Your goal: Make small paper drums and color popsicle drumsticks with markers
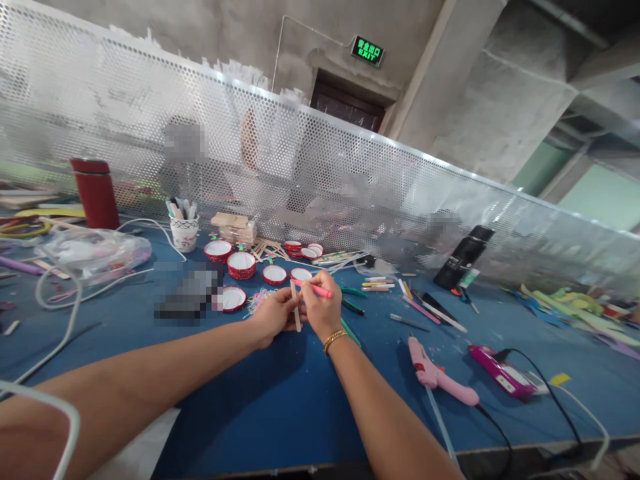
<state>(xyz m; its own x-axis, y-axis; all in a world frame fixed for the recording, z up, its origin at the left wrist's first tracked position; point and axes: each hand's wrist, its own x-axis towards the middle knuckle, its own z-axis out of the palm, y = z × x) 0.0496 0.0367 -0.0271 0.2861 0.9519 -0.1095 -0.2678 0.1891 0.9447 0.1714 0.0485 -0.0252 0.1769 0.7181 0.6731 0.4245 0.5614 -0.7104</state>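
My left hand [271, 316] pinches a pale wooden craft stick [298, 323], held nearly upright above the blue table. Closed round a pinkish-red marker pen [321, 291], my right hand [324, 315] is beside the stick, with the pen's left end near the stick's upper part. I cannot tell whether the pen touches it. Just beyond the hands lie small red-rimmed round lids with white insides, one [275, 275] behind the fingers. A heap of thin pastel strips [257, 301] is left of my left hand.
A pink glue gun [440, 380] and a purple power strip [501, 371] with cords lie at right. A black bottle [464, 257] stands behind them. To the left are a dark phone-like slab [193, 291], a paper cup of pens [184, 233] and a red flask [95, 193]. A perforated metal panel [320, 160] backs the table.
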